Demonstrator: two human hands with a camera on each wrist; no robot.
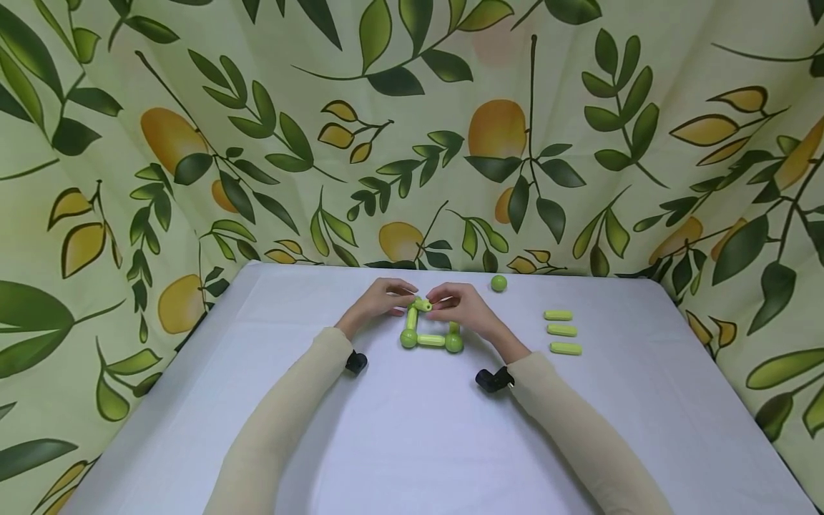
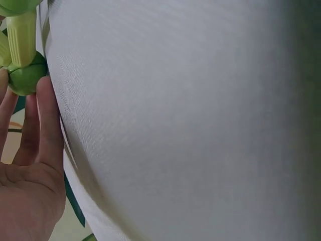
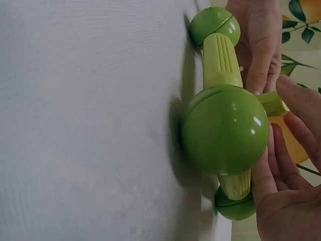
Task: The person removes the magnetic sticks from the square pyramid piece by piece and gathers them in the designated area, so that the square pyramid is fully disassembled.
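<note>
On the white table, light-green ribbed rods and green balls are joined into a low toy frame. In the head view its near side has a ball at the left (image 1: 408,338), a rod (image 1: 431,340) and a right ball (image 1: 454,342). My left hand (image 1: 378,299) holds the far-left ball (image 2: 27,78) between thumb and fingertips. A short rod (image 1: 422,305) sticks up at that corner, its open end facing right. My right hand (image 1: 462,306) pinches this rod (image 3: 275,104) near its end. Behind the right hand, the frame's far-right ball (image 3: 235,203) is partly hidden.
A loose green ball (image 1: 498,283) lies near the table's far edge. Right of the hands, three loose rods (image 1: 562,330) lie in a column. A leaf-and-fruit patterned curtain (image 1: 412,143) hangs around the table's back and sides.
</note>
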